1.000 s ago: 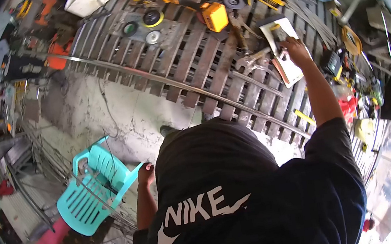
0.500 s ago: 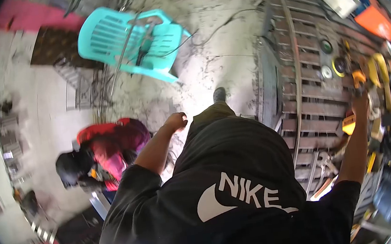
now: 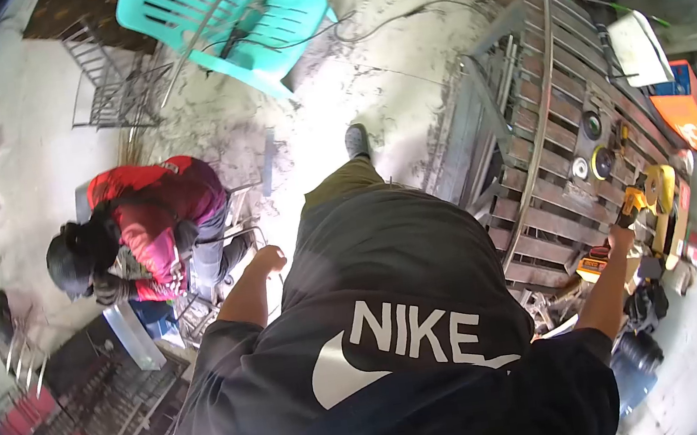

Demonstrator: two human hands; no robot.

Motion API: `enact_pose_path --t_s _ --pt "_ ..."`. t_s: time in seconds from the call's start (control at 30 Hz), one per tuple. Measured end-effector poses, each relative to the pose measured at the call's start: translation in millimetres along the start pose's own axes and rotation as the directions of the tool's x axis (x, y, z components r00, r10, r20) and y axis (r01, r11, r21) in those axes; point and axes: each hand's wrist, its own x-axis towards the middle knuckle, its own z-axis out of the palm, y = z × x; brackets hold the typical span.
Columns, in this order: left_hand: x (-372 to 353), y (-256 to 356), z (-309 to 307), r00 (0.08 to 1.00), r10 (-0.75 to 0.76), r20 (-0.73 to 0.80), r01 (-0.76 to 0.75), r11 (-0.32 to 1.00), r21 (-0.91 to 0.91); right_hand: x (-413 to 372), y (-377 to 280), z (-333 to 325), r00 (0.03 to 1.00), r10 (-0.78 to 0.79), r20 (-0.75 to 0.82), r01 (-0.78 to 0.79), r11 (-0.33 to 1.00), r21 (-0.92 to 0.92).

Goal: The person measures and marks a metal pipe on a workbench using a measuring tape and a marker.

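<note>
My right hand (image 3: 622, 240) is closed around the handle of a yellow and black power tool (image 3: 633, 201), at the right beside the slatted table (image 3: 551, 230). A yellow and black case or tool (image 3: 589, 268) lies just left of that hand. My left hand (image 3: 269, 260) hangs at the left of my body with its fingers curled in; whether it holds anything is too small to tell. Near it is a thin metal frame. Discs, one of them yellow-rimmed (image 3: 602, 162), lie on the slatted surface.
Another person in a red jacket (image 3: 155, 216) bends over at the left. A turquoise chair (image 3: 288, 27) stands ahead with a cable trailing from it. A long metal bar (image 3: 542, 113) crosses the slats. An orange box (image 3: 681, 116) and white container (image 3: 640, 49) are at the right.
The view has shifted, and the chair appears higher and the other person farther left. My left hand appears lower and farther left. The tool in my right hand shows more clearly.
</note>
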Motion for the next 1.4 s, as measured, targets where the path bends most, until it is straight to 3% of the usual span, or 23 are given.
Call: enact_pose_path --t_s 0.03,0.1,0.13,0.17,0.27,0.3,0.4,0.43,0.5,0.53,0.57,0.67,0.7,0.73,0.8,0.83,0.9,0.97,1.07,1.13,1.2,1.27,1.4 --pt "-2 8 -13 0.998 -0.056 0.034 0.058 0.996 -0.070 -15 1 -12 0.999 0.021 -0.028 -0.020 0.999 0.046" --pt "66 -20 -23 0.990 0.131 0.051 -0.136 0.985 0.106 -43 12 -40 0.993 -0.054 -0.104 0.063 0.995 0.079" --pt "59 6 -54 0.996 0.082 0.040 -0.085 0.992 0.092 -57 18 -55 0.986 -0.087 -0.143 0.101 0.991 0.093" --pt "52 32 -87 0.999 0.032 0.028 -0.034 0.996 0.078 -76 20 -76 0.992 -0.096 -0.082 0.108 0.981 0.163" --pt "117 64 -165 0.980 0.186 -0.075 -0.165 0.959 0.229 -155 16 -140 0.981 -0.171 0.092 0.114 0.891 0.439" --pt "140 82 -193 0.963 0.248 -0.103 -0.211 0.935 0.285 -198 -9 -161 0.988 -0.143 0.061 0.117 0.943 0.312" --pt "170 154 -281 0.907 0.390 -0.159 -0.326 0.889 0.323 -283 -4 -163 0.981 -0.067 0.182 -0.015 0.909 0.416" --pt "184 175 -308 0.888 0.431 -0.157 -0.360 0.867 0.343 -330 -35 -171 0.991 -0.022 0.133 -0.043 0.884 0.465" --pt "206 220 -360 0.853 0.512 -0.105 -0.422 0.793 0.438 -409 -80 -176 0.988 0.130 0.079 -0.147 0.945 0.292" --pt "219 243 -386 0.840 0.538 -0.075 -0.441 0.756 0.485 -439 -75 -168 0.976 0.141 0.167 -0.194 0.910 0.367" --pt "231 267 -409 0.825 0.563 -0.047 -0.458 0.715 0.528 -473 -90 -162 0.949 0.260 0.177 -0.298 0.925 0.237" --pt "239 331 -471 0.639 0.763 0.097 -0.566 0.380 0.731 -562 -113 -131 0.811 0.441 0.384 -0.556 0.784 0.276" --pt "249 351 -491 0.585 0.780 0.222 -0.573 0.204 0.794 -608 -83 -84 0.904 0.321 0.282 -0.427 0.691 0.583" --pt "251 369 -504 0.627 0.751 0.207 -0.542 0.229 0.809 -635 -105 -86 0.846 0.388 0.365 -0.533 0.593 0.604" --pt "273 398 -525 0.635 0.728 0.259 -0.488 0.119 0.864 -680 -159 -94 0.744 0.498 0.446 -0.654 0.400 0.642" --pt "290 413 -534 0.656 0.681 0.325 -0.444 0.000 0.896 -703 -176 -93 0.703 0.550 0.451 -0.676 0.319 0.664" --pt "314 455 -542 0.713 0.350 0.608 -0.303 -0.627 0.717 -749 -204 -90 0.611 0.645 0.459 -0.709 0.186 0.681" --pt "317 494 -535 0.724 0.212 0.656 -0.264 -0.794 0.548 -789 -224 -89 0.520 0.720 0.459 -0.731 0.097 0.675" --pt "328 544 -490 0.588 0.418 0.692 -0.288 -0.691 0.662 -847 -234 -74 0.454 0.754 0.475 -0.778 0.076 0.623" --pt "285 567 -433 0.544 0.628 0.556 -0.398 -0.391 0.830 -869 -242 -62 0.392 0.790 0.472 -0.789 0.025 0.614" --pt "245 579 -375 0.461 0.679 0.571 -0.536 -0.299 0.789 -879 -252 -56 0.336 0.829 0.447 -0.807 0.009 0.590" --pt "217 579 -322 0.345 0.702 0.624 -0.745 -0.200 0.637 -891 -258 -45 0.326 0.855 0.404 -0.809 0.031 0.587" --pt "151 578 -240 0.306 0.478 0.823 -0.803 -0.334 0.493 -923 -254 -4 0.323 0.840 0.436 -0.868 0.080 0.489"
